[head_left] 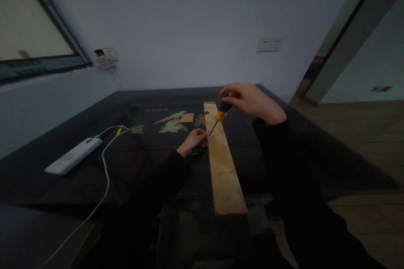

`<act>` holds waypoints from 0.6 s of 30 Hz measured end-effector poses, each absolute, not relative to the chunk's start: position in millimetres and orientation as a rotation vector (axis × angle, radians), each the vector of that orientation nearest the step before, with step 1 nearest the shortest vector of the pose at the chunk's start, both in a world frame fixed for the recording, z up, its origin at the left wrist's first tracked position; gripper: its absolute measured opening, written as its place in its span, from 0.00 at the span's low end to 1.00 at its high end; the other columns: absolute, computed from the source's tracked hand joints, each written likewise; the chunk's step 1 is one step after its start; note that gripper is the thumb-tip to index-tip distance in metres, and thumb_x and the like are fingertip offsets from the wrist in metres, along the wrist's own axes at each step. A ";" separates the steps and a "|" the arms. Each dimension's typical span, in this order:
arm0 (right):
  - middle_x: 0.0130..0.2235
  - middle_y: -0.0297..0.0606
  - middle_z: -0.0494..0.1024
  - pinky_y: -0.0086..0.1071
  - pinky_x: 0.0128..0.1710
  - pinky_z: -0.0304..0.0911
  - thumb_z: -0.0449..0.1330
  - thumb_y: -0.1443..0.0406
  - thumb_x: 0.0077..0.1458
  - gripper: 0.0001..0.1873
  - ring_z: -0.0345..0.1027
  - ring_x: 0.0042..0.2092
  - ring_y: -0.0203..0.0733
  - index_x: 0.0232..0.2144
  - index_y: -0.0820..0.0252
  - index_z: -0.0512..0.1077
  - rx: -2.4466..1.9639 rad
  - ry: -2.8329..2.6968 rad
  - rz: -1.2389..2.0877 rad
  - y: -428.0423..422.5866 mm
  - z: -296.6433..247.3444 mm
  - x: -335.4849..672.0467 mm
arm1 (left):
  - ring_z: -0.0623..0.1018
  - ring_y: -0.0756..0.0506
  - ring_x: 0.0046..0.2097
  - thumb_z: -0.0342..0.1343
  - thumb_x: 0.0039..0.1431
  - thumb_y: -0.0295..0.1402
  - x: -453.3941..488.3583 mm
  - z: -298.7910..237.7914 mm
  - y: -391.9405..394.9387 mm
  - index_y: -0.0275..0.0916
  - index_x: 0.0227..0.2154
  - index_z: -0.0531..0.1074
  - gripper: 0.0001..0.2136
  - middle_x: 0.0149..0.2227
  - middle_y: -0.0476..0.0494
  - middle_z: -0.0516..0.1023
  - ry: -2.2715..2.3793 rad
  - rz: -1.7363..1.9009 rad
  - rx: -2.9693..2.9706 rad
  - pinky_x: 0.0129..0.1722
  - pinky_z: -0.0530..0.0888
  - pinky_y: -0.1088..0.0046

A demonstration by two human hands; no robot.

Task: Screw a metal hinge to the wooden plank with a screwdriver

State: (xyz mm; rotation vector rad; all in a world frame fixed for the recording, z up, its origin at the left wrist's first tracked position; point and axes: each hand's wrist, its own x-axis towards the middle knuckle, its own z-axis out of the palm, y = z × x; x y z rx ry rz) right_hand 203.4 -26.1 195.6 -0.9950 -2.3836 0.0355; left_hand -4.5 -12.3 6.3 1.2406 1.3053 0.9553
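A long wooden board (pixel 224 172) lies lengthwise on the dark table, its near end reaching past the table's front edge. My right hand (pixel 243 97) is wrapped round the black and yellow handle of a screwdriver (pixel 221 114). The shaft slants down to the left, and its tip meets a small metal piece (pixel 208 135) at the board's left edge. At that same spot my left hand (pixel 196 139) has its fingers pinched together against the metal piece. Whether a screw sits under the tip is too small to tell.
A white power strip (pixel 74 155) lies on the left of the table (pixel 151 151), its white cord (pixel 106 176) hanging over the front edge. A small square wooden piece (pixel 187 117) rests left of the board. Wall sockets (pixel 269 45) are behind.
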 end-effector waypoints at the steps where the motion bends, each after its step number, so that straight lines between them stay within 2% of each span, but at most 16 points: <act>1: 0.34 0.38 0.76 0.31 0.31 0.54 0.56 0.58 0.57 0.12 0.65 0.34 0.39 0.38 0.58 0.75 -1.057 -2.347 -0.029 -26.2 194.2 200.4 | 0.75 0.53 0.20 0.54 0.59 0.28 -4.5 6.1 -12.1 0.34 0.29 0.65 0.05 0.23 0.48 0.74 1.307 0.955 1.240 0.22 0.72 0.79; 5: 0.31 0.42 0.76 0.32 0.29 0.50 0.52 0.46 0.55 0.24 0.65 0.32 0.42 0.32 0.57 0.76 -1.335 -2.174 -0.227 -26.3 187.9 188.3 | 0.75 0.53 0.20 0.54 0.59 0.28 -4.3 6.4 -13.0 0.34 0.30 0.65 0.04 0.23 0.49 0.73 1.310 0.953 1.244 0.21 0.71 0.81; 8: 0.32 0.43 0.76 0.33 0.30 0.52 0.50 0.43 0.55 0.27 0.65 0.32 0.43 0.33 0.57 0.76 -1.369 -2.157 -0.224 -24.4 186.1 186.9 | 0.75 0.53 0.20 0.53 0.60 0.28 -3.9 8.8 -15.6 0.34 0.30 0.65 0.04 0.23 0.48 0.74 1.309 0.947 1.250 0.22 0.71 0.81; 11: 0.37 0.42 0.76 0.34 0.34 0.57 0.54 0.48 0.55 0.21 0.67 0.36 0.43 0.38 0.57 0.74 -1.190 -2.281 -0.101 -20.8 187.5 193.6 | 0.76 0.54 0.21 0.53 0.60 0.28 -3.2 11.3 -17.8 0.34 0.30 0.66 0.04 0.24 0.48 0.74 1.307 0.949 1.250 0.22 0.72 0.82; 14: 0.42 0.40 0.76 0.34 0.40 0.60 0.57 0.59 0.56 0.13 0.67 0.41 0.42 0.41 0.57 0.72 -0.929 -2.419 0.103 -19.6 191.4 202.6 | 0.76 0.54 0.21 0.54 0.59 0.28 -2.6 12.2 -18.3 0.34 0.29 0.66 0.05 0.24 0.48 0.75 1.309 0.959 1.244 0.22 0.72 0.81; 18: 0.41 0.38 0.76 0.32 0.37 0.61 0.55 0.65 0.56 0.11 0.68 0.38 0.39 0.41 0.58 0.72 -0.869 -2.442 0.273 -22.8 195.1 205.6 | 0.75 0.54 0.20 0.55 0.59 0.27 -2.6 11.6 -17.3 0.34 0.29 0.66 0.05 0.24 0.48 0.74 1.312 0.961 1.242 0.22 0.71 0.81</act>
